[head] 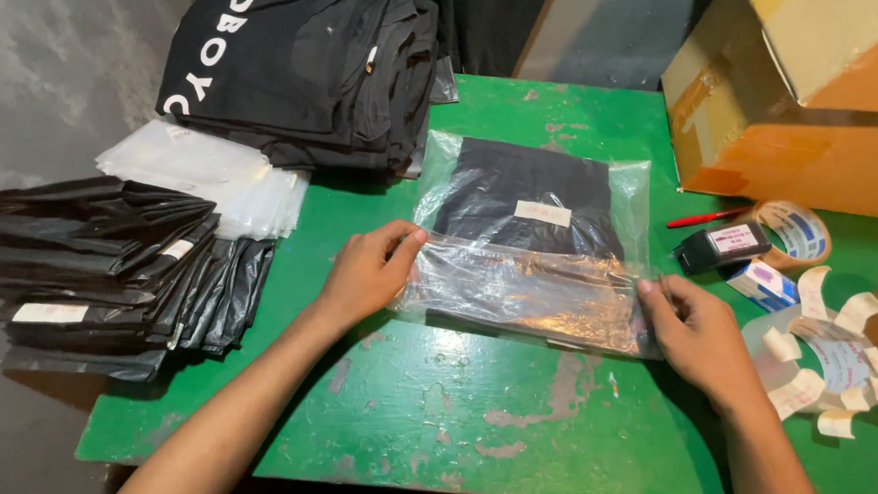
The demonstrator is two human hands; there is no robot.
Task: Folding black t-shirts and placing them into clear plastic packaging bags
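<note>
Here each hand, left hand (365, 273) and right hand (699, 329), pinches the clear bag (534, 247), tape rolls (794, 233) beside.

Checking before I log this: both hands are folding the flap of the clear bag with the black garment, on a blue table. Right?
Not quite. The table is green with worn paint, not blue, as the head view shows. The rest holds: left hand and right hand fold the flap of the clear bag holding the black garment.

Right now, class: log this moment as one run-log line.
left hand: holds bag flap edge | right hand: pinches other edge | clear bag with black garment: flat on green table
</note>
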